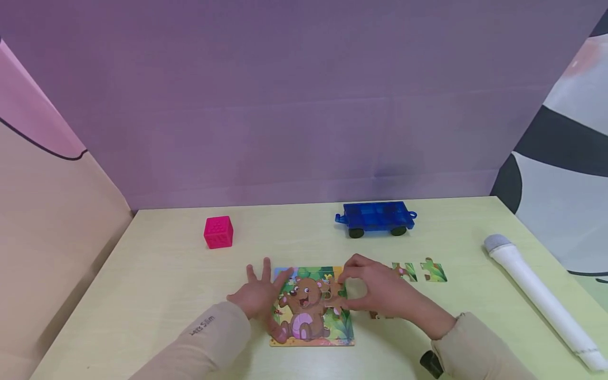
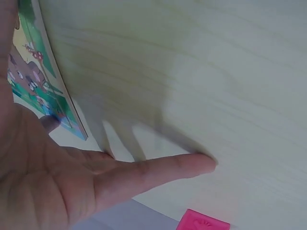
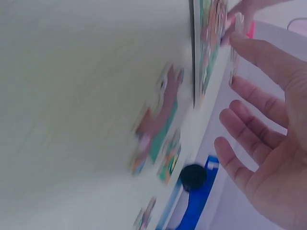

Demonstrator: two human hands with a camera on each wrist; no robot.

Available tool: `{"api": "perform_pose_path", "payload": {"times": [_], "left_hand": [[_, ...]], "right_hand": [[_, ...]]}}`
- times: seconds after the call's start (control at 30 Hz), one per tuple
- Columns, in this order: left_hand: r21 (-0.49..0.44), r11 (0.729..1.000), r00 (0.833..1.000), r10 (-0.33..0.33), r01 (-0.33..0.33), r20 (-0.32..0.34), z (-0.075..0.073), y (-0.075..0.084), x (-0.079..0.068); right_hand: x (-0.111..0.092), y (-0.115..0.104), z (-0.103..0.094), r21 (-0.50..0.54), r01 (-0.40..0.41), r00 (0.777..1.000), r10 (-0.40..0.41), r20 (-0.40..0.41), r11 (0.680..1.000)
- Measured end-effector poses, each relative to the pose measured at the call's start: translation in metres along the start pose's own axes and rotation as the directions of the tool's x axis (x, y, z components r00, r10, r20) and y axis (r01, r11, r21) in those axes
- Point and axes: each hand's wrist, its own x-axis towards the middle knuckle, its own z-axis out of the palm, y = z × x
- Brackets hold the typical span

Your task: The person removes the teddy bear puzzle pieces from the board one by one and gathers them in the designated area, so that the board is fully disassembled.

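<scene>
A bear jigsaw puzzle point(image 1: 311, 342) lies flat in its tray near the table's front. My left hand point(image 1: 258, 295) is at its left edge with fingers spread, the thumb reaching over the upper left corner. In the left wrist view that hand point(image 2: 72, 182) shows straight fingers and grips nothing. Above the puzzle's right side, my right hand point(image 1: 382, 287) pinches a brown puzzle piece point(image 1: 334, 293) between thumb and index finger. From the right wrist, the thin piece point(image 3: 234, 57) appears edge-on, apart from the tray, with the other fingers loosely bent.
Loose puzzle pieces point(image 1: 433, 271) lie right of the puzzle, some partly hidden by my right hand. A pink block point(image 1: 218, 233) sits back left, a blue toy wagon point(image 1: 377, 217) stands at the back, and a white microphone-shaped stick point(image 1: 541, 298) lies along the right side.
</scene>
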Motion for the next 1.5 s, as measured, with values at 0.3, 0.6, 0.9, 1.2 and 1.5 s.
{"api": "perform_pose_path", "payload": {"times": [0.3,0.6,0.9,1.2,1.5], "left_hand": [[0.015,1.0,1.0,0.006,-0.006,0.02,-0.002,-0.002,0.0],[0.017,1.0,1.0,0.002,-0.002,0.011,-0.001,-0.002,0.0],[0.048,0.999,1.0,-0.02,0.02,0.016,0.0,-0.002,0.001],[-0.003,1.0,0.999,-0.008,0.008,0.04,-0.001,-0.006,0.0],[-0.012,0.999,0.998,0.04,-0.04,0.039,-0.005,-0.008,-0.001]], "right_hand": [[-0.03,0.031,-0.019,0.035,-0.018,1.0,0.019,-0.024,0.999],[-0.065,0.068,-0.032,-0.024,-0.02,0.995,0.017,-0.094,1.0],[-0.091,0.102,-0.028,-0.066,-0.001,0.99,-0.008,-0.139,0.998],[-0.099,0.116,-0.017,-0.069,0.034,0.987,-0.044,-0.151,0.997],[-0.099,0.118,-0.014,-0.094,0.058,0.986,-0.072,-0.152,0.994]]}}
